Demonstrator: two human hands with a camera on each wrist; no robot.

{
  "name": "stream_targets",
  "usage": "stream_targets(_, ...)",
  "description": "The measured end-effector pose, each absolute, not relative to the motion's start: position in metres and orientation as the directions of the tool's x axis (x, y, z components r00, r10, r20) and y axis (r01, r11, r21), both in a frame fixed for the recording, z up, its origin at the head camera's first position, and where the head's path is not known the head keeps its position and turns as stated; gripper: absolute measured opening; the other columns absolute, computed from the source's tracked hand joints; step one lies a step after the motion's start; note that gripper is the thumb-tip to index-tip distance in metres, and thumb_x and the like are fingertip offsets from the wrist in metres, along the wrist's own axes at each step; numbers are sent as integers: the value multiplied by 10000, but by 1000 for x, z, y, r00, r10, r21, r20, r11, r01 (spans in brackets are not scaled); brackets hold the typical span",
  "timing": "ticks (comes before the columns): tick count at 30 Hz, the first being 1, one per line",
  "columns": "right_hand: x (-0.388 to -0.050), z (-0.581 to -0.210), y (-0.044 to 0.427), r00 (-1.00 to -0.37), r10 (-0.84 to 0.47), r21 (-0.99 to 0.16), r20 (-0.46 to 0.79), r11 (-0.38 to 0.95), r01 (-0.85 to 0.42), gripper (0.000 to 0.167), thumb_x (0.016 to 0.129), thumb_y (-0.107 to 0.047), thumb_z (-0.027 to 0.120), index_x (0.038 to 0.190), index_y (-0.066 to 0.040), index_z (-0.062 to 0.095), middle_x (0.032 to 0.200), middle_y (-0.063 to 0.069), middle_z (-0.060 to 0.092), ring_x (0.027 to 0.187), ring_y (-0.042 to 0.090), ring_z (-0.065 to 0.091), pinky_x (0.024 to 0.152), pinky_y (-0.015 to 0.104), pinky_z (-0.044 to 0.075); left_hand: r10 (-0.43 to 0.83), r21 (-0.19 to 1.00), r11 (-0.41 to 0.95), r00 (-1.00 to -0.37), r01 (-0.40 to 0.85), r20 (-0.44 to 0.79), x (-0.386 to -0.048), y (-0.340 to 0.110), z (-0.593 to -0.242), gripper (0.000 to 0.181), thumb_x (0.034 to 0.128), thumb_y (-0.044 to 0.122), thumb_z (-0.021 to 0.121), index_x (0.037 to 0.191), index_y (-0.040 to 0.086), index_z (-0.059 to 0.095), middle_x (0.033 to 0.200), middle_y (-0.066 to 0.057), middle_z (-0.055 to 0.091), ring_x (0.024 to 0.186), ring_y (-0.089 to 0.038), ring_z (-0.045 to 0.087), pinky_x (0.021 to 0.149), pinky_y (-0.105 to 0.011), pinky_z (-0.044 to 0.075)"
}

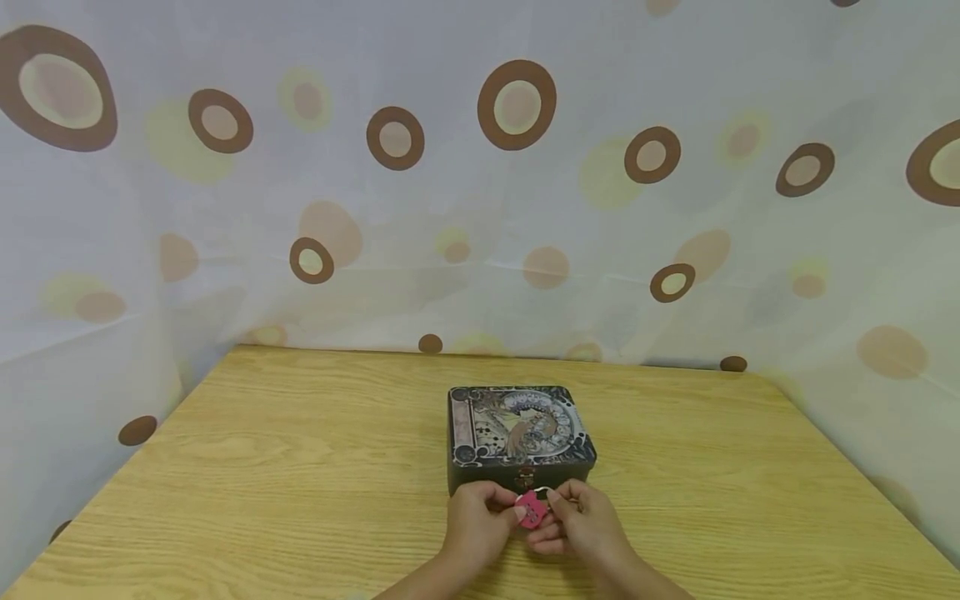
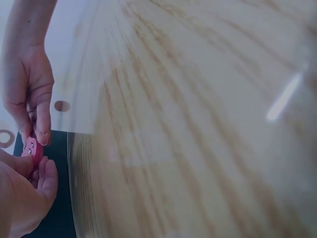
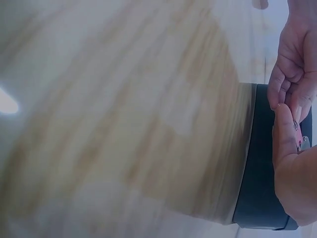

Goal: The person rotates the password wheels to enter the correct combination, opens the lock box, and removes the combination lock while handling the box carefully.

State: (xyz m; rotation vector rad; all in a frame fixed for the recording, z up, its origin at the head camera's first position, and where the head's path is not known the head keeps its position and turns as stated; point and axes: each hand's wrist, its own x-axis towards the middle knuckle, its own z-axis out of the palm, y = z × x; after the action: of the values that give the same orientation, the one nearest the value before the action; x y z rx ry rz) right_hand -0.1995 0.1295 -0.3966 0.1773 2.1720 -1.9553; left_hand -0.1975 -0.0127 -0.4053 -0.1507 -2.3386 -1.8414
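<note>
A small pink padlock (image 1: 531, 510) with a pale metal shackle (image 1: 542, 491) is held up before the front of a dark box with a picture lid (image 1: 521, 425). My left hand (image 1: 480, 525) pinches the padlock's pink body between thumb and forefinger. At the shackle side, my right hand (image 1: 588, 521) pinches the lock with thumb and forefinger, its other fingers behind. Small dials show on the padlock (image 2: 32, 148) in the left wrist view. A metal clasp (image 1: 525, 477) sits at the middle of the box's front. The fingers partly hide the padlock (image 3: 298, 136) in the right wrist view.
The box stands on a wood-grain table (image 1: 300, 467). A white curtain (image 1: 450, 208) with brown and yellow circles hangs behind the table and along both sides.
</note>
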Motion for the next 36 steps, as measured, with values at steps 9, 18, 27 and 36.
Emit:
stream_targets(9, -203, -391, 145, -941, -248, -964, -230, 189, 186, 149, 976, -34, 376, 896, 68, 450, 657, 51, 632, 551, 126, 648, 580, 352, 585, 34, 964, 204, -985, 173, 169, -196, -11, -408, 50, 707, -57, 713, 722, -47, 666, 668, -94, 654, 571, -21, 510, 491, -141, 441)
stream_targets(18, -203, -392, 152, -957, -205, -943, -204, 305, 136, 181, 955, -62, 462, 928, 107, 521, 691, 79, 656, 556, 153, 657, 546, 358, 579, 4, 978, 154, -990, 138, 140, -194, -4, -412, 65, 693, -62, 711, 715, -50, 650, 644, -96, 642, 554, -27, 512, 483, -145, 454)
stream_targets(27, -194, -398, 151, -975, -145, -944, -170, 307, 119, 257, 905, 4, 512, 1084, 180, 454, 792, 60, 649, 686, 136, 644, 586, 319, 579, -49, 996, 72, -997, 59, 62, -191, 6, -415, 96, 681, -58, 727, 725, -66, 642, 610, -103, 634, 508, -87, 565, 455, -147, 470)
stream_targets(36, -187, -400, 157, -977, -137, -957, -164, 264, 124, 327, 883, 39, 515, 1148, 207, 425, 848, 55, 639, 722, 132, 637, 606, 296, 578, 22, 1000, 4, -999, 24, 24, -188, 13, -418, 77, 690, -106, 672, 721, -94, 602, 608, -131, 637, 496, -151, 605, 446, -227, 523)
